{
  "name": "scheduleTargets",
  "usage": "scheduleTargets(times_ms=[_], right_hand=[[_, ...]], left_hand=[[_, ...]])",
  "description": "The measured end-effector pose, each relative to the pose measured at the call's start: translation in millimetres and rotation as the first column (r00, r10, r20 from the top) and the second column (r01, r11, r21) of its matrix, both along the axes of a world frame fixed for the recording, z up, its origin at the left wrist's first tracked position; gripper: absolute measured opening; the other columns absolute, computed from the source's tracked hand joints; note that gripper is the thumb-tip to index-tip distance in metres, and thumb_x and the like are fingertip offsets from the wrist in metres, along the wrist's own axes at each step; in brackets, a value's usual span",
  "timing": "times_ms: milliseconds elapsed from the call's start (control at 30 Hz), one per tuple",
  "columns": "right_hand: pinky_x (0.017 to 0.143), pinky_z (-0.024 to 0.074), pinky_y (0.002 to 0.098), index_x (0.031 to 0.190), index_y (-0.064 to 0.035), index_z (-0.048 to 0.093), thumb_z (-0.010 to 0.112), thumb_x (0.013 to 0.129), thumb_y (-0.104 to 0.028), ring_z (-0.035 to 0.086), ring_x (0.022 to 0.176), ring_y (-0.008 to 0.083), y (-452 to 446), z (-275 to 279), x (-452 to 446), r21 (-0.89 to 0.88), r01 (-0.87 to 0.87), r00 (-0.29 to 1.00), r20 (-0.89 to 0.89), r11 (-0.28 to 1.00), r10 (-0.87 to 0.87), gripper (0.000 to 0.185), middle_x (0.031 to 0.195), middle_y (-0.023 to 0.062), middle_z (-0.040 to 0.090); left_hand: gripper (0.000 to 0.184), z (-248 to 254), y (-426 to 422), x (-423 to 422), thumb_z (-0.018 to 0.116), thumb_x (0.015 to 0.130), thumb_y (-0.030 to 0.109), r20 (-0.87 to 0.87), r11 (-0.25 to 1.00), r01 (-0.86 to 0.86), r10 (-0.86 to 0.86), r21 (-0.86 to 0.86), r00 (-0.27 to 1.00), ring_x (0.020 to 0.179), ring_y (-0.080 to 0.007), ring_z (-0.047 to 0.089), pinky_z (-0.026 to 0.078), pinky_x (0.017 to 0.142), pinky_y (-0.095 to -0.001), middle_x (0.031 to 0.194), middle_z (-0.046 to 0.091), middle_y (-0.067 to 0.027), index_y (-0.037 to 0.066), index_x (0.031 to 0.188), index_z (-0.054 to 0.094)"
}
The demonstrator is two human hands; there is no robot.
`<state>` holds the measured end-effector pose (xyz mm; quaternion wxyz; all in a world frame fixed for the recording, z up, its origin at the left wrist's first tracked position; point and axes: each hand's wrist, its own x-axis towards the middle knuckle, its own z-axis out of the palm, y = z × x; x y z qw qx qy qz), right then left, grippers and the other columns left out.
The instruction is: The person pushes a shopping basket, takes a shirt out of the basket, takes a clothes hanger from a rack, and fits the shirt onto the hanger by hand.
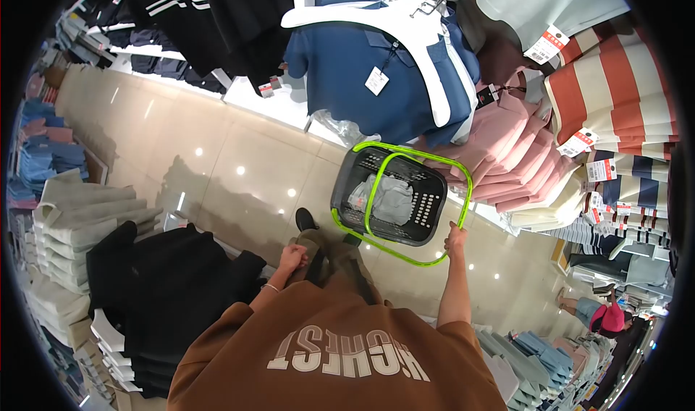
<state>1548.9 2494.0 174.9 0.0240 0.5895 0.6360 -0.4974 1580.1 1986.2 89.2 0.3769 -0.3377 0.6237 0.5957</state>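
My right hand (455, 238) is wrapped around the bright green handle (467, 194) of a dark grey plastic shopping basket (427, 223). The basket hangs tilted in front of my legs, and a second green handle arches across its opening. Inside lies a crumpled light grey garment (394, 199) with a small orange mark. My left hand (293, 257) is closed beside my thigh, and nothing shows in its curled fingers. Beyond the basket, a navy polo shirt (355, 70) with a white tag lies on the display, with white hangers (362, 14) over it.
Stacks of pink shirts (507, 143) and striped shirts (612, 85) line the right. Black sweatshirts (166, 295) and pale folded clothes (90, 219) are at my left. A shiny tiled floor (246, 165) runs between the displays. A person in pink (612, 317) is farther off at right.
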Motion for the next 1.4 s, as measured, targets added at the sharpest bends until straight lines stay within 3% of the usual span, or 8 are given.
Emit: scheduleTargets(times_ms=[100, 233, 433, 600, 733, 833, 1133, 1400], right_hand=[[0.032, 0.0231, 0.0305, 0.075, -0.0085, 0.042, 0.060, 0.086, -0.024, 0.035, 0.036, 0.0126, 16.1, 2.7, -0.7, 0.035, 0.006, 1.000, 0.021, 0.999, -0.007, 0.026, 0.052, -0.0018, 0.036], [0.033, 0.0183, 0.0292, 0.087, -0.0087, 0.046, 0.055, 0.087, -0.020, 0.027, 0.035, 0.0100, 20.6, -9.2, 0.9, 0.002, 0.051, 0.997, 0.065, 0.999, -0.051, 0.014, 0.050, -0.0041, 0.027], [0.034, 0.0192, 0.0286, 0.093, -0.0071, 0.052, 0.053, 0.088, -0.020, 0.027, 0.035, 0.0097, -12.9, -29.5, -1.1, -0.160, 0.046, 0.999, -0.006, 0.986, -0.048, 0.014, 0.050, -0.0043, 0.025], [0.034, 0.0187, 0.0282, 0.083, -0.0093, 0.050, 0.055, 0.088, -0.022, 0.027, 0.035, 0.0095, -75.4, -55.8, -20.8, -0.247, 0.000, 1.000, -0.029, 0.969, -0.007, 0.015, 0.049, -0.0044, 0.026], [0.032, 0.0198, 0.0287, 0.072, -0.0120, 0.041, 0.066, 0.083, -0.023, 0.032, 0.036, 0.0099, -132.5, -63.7, -47.3, -0.365, -0.004, 0.995, -0.090, 0.931, -0.031, 0.029, 0.051, -0.0028, 0.031], [0.033, 0.0166, 0.0288, 0.067, -0.0157, 0.036, 0.067, 0.084, -0.028, 0.027, 0.034, 0.0095, -181.4, -65.9, -68.5, -0.401, -0.041, 0.993, -0.114, 0.915, -0.005, 0.037, 0.048, -0.0045, 0.028], [0.032, 0.0182, 0.0280, 0.071, -0.0145, 0.041, 0.070, 0.084, -0.030, 0.029, 0.034, 0.0091, -313.8, -83.0, -104.3, -0.376, -0.037, 0.991, -0.136, 0.926, -0.016, 0.036, 0.049, -0.0044, 0.031], [0.032, 0.0201, 0.0277, 0.069, -0.0136, 0.040, 0.071, 0.083, -0.029, 0.030, 0.034, 0.0094, -344.5, -83.5, -115.6, -0.350, -0.042, 0.985, -0.172, 0.936, -0.021, 0.037, 0.049, -0.0039, 0.033]], left_hand=[[0.017, 0.7, -3.0, 5.9, 0.059, 0.089, 0.019, -0.002, 1.000, -0.010, 0.010, -0.004, 1.000, 0.055, -0.0134, 0.059, 0.050, 0.049, -0.0267, 0.071, 0.063, -0.0059, 0.004, 0.096, 0.062], [0.017, 4.3, -4.9, 11.9, 0.059, 0.089, 0.019, 0.000, 1.000, -0.019, 0.019, -0.010, 1.000, 0.054, -0.0135, 0.058, 0.050, 0.050, -0.0271, 0.071, 0.063, -0.0061, 0.004, 0.096, 0.062], [0.020, 10.5, -11.6, 21.0, 0.059, 0.089, 0.020, 0.008, 0.999, -0.041, 0.041, -0.028, 0.999, 0.054, -0.0137, 0.058, 0.051, 0.050, -0.0277, 0.072, 0.063, -0.0077, 0.003, 0.099, 0.061], [0.021, 17.6, -24.8, 24.4, 0.059, 0.089, 0.019, 0.029, 0.998, -0.061, 0.061, -0.009, 0.998, 0.054, -0.0145, 0.058, 0.050, 0.048, -0.0280, 0.072, 0.062, -0.0086, 0.002, 0.101, 0.059], [0.021, 16.2, -26.3, 23.5, 0.058, 0.090, 0.022, 0.025, 0.999, -0.044, 0.044, -0.013, 0.999, 0.057, -0.0137, 0.058, 0.050, 0.051, -0.0266, 0.077, 0.063, -0.0075, 0.005, 0.102, 0.062], [0.022, 16.5, -27.3, 20.3, 0.058, 0.090, 0.022, 0.046, 0.998, -0.058, 0.059, -0.027, 0.997, 0.059, -0.0144, 0.060, 0.051, 0.053, -0.0272, 0.077, 0.063, -0.0077, 0.005, 0.103, 0.062], [0.019, 3.8, -64.1, 18.1, 0.059, 0.090, 0.019, 0.018, 0.984, -0.179, 0.179, 0.001, 0.984, 0.053, -0.0140, 0.059, 0.051, 0.050, -0.0265, 0.073, 0.063, -0.0081, 0.003, 0.101, 0.061], [0.019, -3.7, -83.8, -1.7, 0.059, 0.090, 0.020, 0.065, 0.982, -0.191, 0.191, -0.005, 0.979, 0.056, -0.0141, 0.061, 0.053, 0.053, -0.0270, 0.075, 0.064, -0.0062, 0.005, 0.103, 0.061]])
